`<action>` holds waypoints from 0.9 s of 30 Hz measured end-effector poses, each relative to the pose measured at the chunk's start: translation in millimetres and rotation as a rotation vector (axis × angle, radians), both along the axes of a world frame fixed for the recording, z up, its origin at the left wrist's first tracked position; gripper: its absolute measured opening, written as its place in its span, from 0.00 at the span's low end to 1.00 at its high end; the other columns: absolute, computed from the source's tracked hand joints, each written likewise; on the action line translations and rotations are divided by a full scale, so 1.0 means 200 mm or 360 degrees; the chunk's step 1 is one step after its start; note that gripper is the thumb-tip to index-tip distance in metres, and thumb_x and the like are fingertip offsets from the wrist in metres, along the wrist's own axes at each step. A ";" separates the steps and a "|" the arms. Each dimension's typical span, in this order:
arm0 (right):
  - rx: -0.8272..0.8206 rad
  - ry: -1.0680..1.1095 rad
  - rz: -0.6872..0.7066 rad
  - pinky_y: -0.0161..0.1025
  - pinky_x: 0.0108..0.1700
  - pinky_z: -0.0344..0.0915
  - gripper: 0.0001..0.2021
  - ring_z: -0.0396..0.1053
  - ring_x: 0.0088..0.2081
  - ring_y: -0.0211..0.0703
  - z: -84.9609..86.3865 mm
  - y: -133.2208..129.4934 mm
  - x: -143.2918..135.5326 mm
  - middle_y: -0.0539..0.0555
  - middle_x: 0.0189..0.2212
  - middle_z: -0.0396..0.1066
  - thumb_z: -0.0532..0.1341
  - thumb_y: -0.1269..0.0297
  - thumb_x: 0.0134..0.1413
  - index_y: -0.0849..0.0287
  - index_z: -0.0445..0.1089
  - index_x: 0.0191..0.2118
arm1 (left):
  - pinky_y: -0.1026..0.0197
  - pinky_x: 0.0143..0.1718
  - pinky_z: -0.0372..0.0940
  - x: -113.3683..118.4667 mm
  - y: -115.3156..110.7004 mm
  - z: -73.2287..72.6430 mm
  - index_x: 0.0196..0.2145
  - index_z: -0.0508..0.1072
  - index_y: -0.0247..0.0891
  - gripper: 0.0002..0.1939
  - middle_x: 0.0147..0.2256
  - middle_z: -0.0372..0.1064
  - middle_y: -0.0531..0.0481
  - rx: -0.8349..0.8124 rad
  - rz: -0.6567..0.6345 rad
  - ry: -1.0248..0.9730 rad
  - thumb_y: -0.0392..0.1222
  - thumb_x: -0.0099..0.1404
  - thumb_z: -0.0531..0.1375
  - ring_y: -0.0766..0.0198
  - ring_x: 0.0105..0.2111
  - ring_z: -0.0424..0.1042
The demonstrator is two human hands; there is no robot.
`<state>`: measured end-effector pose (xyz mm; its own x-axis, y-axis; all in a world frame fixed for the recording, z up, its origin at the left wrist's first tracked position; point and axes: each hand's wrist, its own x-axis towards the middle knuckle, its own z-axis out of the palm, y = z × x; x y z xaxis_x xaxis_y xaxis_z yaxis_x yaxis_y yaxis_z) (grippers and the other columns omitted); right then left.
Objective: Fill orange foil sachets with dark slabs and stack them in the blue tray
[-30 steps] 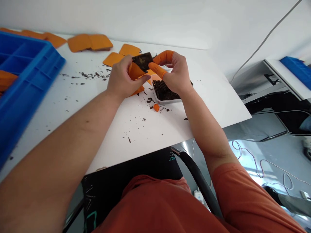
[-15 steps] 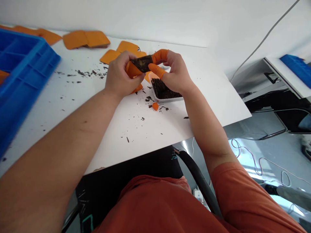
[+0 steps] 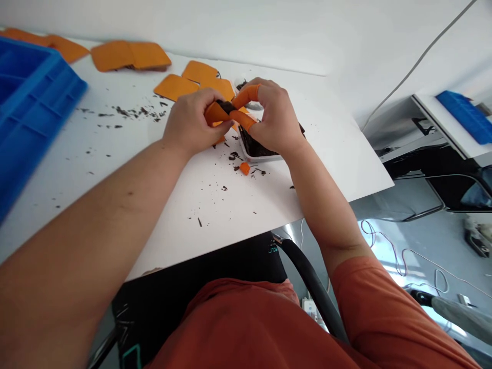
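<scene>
My left hand holds an orange piece, bent between its thumb and fingers. A dark layer shows on the piece's upper side. My right hand, with orange covers on thumb and forefinger, pinches the right end of this piece, close to my left fingertips. Beneath my right hand stands a clear tray with dark strips, partly hidden by the hand. A small orange scrap lies in front of the tray. Several flat orange pieces lie behind my left hand.
A blue crate stands on the white table at the left. More orange pieces lie along the wall. Dark crumbs are scattered about. Behind my right hand is a round container, partly hidden. A black chair armrest is below the table edge.
The orange piece has been bent or turned, so less of its dark side shows. My right fingertips have moved left, closer to my left hand. The view has shifted slightly.
</scene>
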<state>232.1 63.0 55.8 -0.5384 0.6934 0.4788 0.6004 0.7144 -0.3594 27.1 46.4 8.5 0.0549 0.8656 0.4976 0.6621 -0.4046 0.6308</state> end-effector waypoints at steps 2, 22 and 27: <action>0.0008 0.0030 -0.0018 0.55 0.64 0.71 0.02 0.73 0.53 0.52 0.00 0.00 0.00 0.52 0.50 0.78 0.65 0.61 0.65 0.50 0.74 0.41 | 0.47 0.48 0.71 0.00 0.00 0.00 0.36 0.73 0.46 0.11 0.37 0.75 0.50 0.0003 0.0017 0.0009 0.49 0.58 0.69 0.54 0.38 0.72; 0.0016 -0.0076 0.0129 0.52 0.68 0.71 0.13 0.70 0.60 0.52 0.00 -0.02 0.00 0.53 0.59 0.75 0.57 0.59 0.71 0.46 0.77 0.52 | 0.48 0.43 0.72 0.00 0.01 0.00 0.33 0.74 0.43 0.08 0.36 0.79 0.49 0.0070 0.0055 -0.0225 0.46 0.57 0.67 0.56 0.37 0.75; -0.0024 -0.0097 0.0106 0.52 0.70 0.70 0.18 0.68 0.63 0.50 0.02 -0.06 -0.01 0.49 0.61 0.73 0.56 0.68 0.69 0.43 0.76 0.56 | 0.49 0.45 0.73 0.01 0.00 0.01 0.32 0.73 0.45 0.08 0.36 0.79 0.51 0.0108 0.0024 -0.0312 0.48 0.57 0.66 0.58 0.37 0.74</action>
